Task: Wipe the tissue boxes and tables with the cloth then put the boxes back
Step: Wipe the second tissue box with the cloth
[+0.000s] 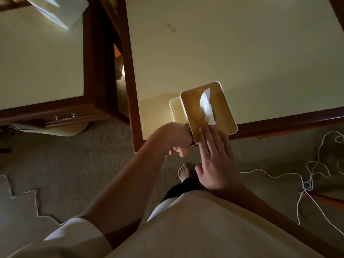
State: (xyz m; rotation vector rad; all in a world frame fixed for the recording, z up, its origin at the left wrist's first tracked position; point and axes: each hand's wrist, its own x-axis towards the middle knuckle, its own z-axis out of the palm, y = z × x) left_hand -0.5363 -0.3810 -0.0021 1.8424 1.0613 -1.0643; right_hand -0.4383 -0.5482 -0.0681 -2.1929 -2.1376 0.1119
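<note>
Beneath and nearer than the tissue box [197, 110], coarse beige looped carpet [83, 161]; under the tissue box, a broad table [251, 53], smooth cream top framed in dark red-brown wood; left of the tissue box, across a narrow gap, a second table [37, 62] of the same cream and dark wood; far up and left of the tissue box, on that top, a pale rectangular second box [61, 12], blurred; the tissue box itself at the broad table's front edge, near its left corner, a round-cornered rectangle with cream body and glossy wooden lid, near corner jutting past the edge; flat on the lid's near end, the right hand [216, 161], fingers straight and pressed together, tips touching the crumpled white tissue [206, 107] in the lid's slot; against the tissue box's near-left corner, the left hand [175, 138], fingers curled fist-like, cannot tell whether gripping anything; right of the tissue box on the carpet, thin pale cord [312, 175] in loose tangled loops; left of the tissue box, a small metal drawer handle [65, 117]; above the tissue box, two faint round stains [171, 27].
</note>
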